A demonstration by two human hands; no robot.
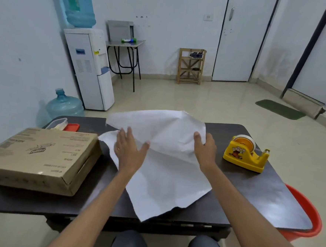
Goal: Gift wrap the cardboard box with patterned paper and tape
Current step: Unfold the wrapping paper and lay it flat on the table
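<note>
White paper [166, 173] lies central on the tabletop [259, 197], far part lifted; left grip [129, 150] presses it, fingers spread; right grip [204, 148] pinches its right edge; cardboard box [40, 157] sits left

Creased matt white paper [167, 162], matt brown cardboard box [40, 157], glossy yellow plastic tape dispenser [245, 156].
</note>
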